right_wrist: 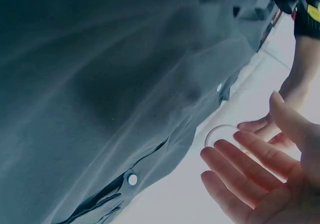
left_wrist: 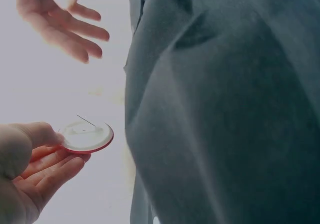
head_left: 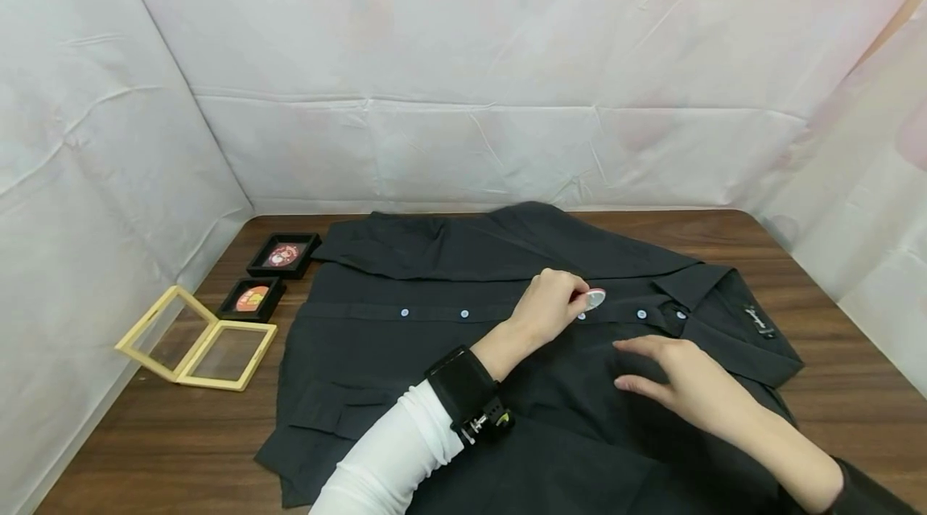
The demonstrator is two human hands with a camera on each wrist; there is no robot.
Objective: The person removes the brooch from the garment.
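Observation:
A round pin-back badge (head_left: 595, 299) is pinched between the thumb and fingers of my left hand (head_left: 546, 307), above the button placket of a dark shirt (head_left: 391, 354). In the left wrist view the pale back of the badge (left_wrist: 86, 139) faces up, its red edge shows below, and its needle stands unclasped. My right hand (head_left: 684, 378) hovers over the shirt near the collar, thumb and fingers spread apart, holding nothing. From the right wrist view, its fingers (right_wrist: 245, 184) extend in front of the badge and partly cover it.
The shirt lies spread over a brown wooden table (head_left: 181, 426), with a small silvery pin (head_left: 759, 322) near its collar. At the left are two black frames, one with a red badge (head_left: 283, 255), one with an orange badge (head_left: 251, 298). An unfolded yellow frame (head_left: 197, 351) stands beside them.

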